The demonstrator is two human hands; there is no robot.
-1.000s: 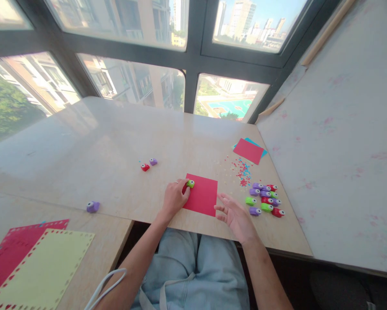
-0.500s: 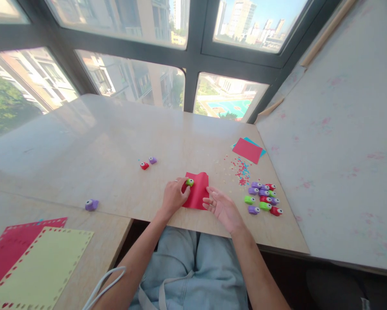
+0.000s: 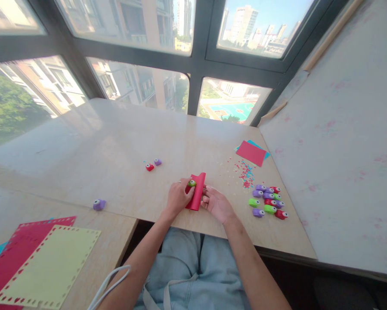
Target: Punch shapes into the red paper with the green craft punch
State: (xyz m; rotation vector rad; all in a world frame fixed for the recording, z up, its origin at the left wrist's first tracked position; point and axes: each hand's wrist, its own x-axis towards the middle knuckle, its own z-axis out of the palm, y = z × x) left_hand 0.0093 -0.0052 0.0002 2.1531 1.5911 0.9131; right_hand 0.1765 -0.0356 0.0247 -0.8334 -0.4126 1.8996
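A red paper sheet [image 3: 198, 192] stands curled upward on the table [image 3: 122, 142] near its front edge, between my two hands. My left hand [image 3: 178, 199] holds a small green paper punch [image 3: 191, 183] against the sheet's left edge. My right hand [image 3: 216, 203] grips the sheet's right side and pushes it toward the left hand, so the paper bows up.
A cluster of several purple, green and red punches [image 3: 268, 201] lies to the right, with paper confetti [image 3: 245, 172] behind it and a red-on-blue paper stack [image 3: 252, 152] farther back. A red punch [image 3: 150, 167], two purple punches [image 3: 157, 162] [image 3: 99, 204] and punched-edge sheets [image 3: 47, 267] lie left.
The red sheet lay flat a second ago; my right hand came in from the right, took its edge and folded it up toward the left hand, which stayed on the green punch.
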